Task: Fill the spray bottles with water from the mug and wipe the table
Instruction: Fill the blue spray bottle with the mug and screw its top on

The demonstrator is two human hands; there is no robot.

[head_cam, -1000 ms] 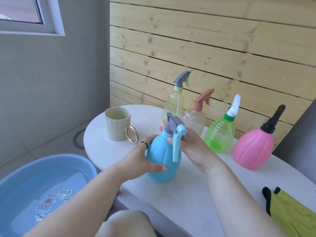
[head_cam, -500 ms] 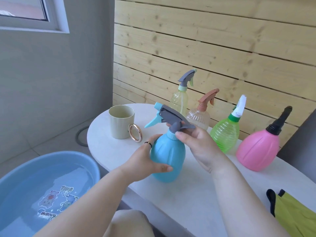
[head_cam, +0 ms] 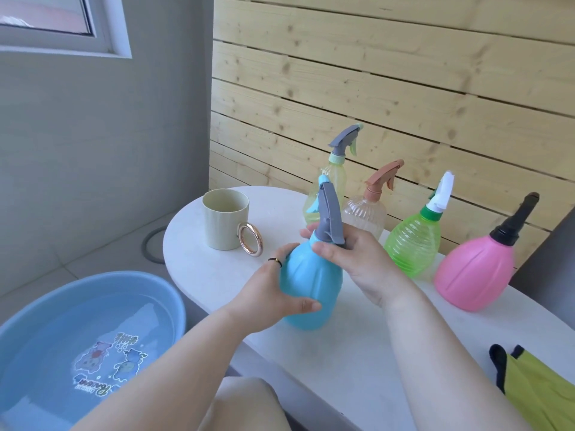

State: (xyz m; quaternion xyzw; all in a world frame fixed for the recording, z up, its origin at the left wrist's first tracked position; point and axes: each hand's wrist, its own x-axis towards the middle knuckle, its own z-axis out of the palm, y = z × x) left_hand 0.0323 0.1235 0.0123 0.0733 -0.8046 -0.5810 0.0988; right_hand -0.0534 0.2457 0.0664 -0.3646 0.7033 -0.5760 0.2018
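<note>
Sprayer head (head_cam: pixel 329 209) turned away in right grip (head_cam: pixel 357 259), blue bottle (head_cam: pixel 314 284) upright, left grip (head_cam: pixel 273 290) clasping body

**A:** Where is there open room on the white table (head_cam: pixel 202 275)?

**B:** In front of the mug (head_cam: pixel 225 223), at the rounded left end. Also at the near right, between the pink spray bottle (head_cam: pixel 473 275) and the yellow-green cloth (head_cam: pixel 535 387).

**A:** And the back?

**B:** It is blocked. The yellow spray bottle (head_cam: pixel 330 178), clear spray bottle (head_cam: pixel 365 214), green spray bottle (head_cam: pixel 413 244) and the pink one line the wooden wall (head_cam: pixel 404 88), with narrow gaps between them.

**A:** The middle?

**B:** The blue spray bottle (head_cam: pixel 311 290) stands there, gripped by the left hand (head_cam: pixel 273 293) and right hand (head_cam: pixel 357 259). The mug's ring handle (head_cam: pixel 250 239) juts toward them, leaving a slim gap.

**A:** Off the left edge?

**B:** A blue basin (head_cam: pixel 102 277) of water sits below.
</note>
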